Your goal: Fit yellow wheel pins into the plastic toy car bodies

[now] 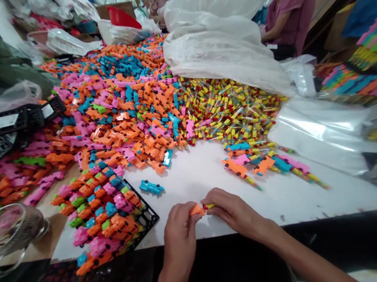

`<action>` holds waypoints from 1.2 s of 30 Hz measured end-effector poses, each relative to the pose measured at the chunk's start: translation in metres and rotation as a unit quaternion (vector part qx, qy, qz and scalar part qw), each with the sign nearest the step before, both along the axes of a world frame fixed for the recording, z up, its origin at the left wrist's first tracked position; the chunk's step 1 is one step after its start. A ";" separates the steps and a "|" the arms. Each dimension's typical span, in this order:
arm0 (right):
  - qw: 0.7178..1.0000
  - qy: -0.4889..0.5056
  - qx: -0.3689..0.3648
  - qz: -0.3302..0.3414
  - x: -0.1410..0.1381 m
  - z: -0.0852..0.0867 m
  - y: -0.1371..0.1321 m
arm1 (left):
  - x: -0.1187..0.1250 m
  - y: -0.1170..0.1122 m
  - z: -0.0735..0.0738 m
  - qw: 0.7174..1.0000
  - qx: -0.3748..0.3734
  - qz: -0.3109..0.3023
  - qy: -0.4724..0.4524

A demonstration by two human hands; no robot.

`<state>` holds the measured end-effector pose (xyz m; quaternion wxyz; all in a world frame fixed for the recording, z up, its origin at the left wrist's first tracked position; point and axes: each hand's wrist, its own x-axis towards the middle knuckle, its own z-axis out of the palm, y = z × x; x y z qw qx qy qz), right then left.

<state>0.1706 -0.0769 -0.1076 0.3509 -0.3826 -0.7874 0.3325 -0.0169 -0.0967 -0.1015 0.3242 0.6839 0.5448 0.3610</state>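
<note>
Over the table's front edge, my left hand (180,225) pinches an orange toy car (197,210). My right hand (228,209) grips a small yellow tube with a red end (208,206), which meets the car end to end; whether they are joined I cannot tell. A blue toy car (151,187) lies alone on the white tabletop beyond my left hand. To the left, a black tray (147,216) holds rows of colourful cars standing upright. Several cars with tubes attached, among them an orange one (235,167), lie beyond my right hand.
A large heap of toy cars (120,104) covers the back left. Beside it is a pile of yellow tubes (233,104) under a white plastic bag (213,34). A clear cup (7,231) stands far left. Clear plastic (325,131) lies right. A co-worker (290,6) sits behind.
</note>
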 end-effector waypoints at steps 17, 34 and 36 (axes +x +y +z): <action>0.965 -0.152 0.212 0.019 -0.006 -0.029 -0.028 | 0.015 -0.014 -0.002 0.985 -0.168 0.028 0.015; 0.925 -0.272 0.123 -0.235 -0.015 -0.015 0.153 | 0.015 0.026 -0.055 0.896 0.162 0.129 0.391; 0.923 -0.279 0.110 -0.242 -0.040 -0.022 0.173 | 0.016 0.020 -0.052 0.897 0.182 0.121 0.384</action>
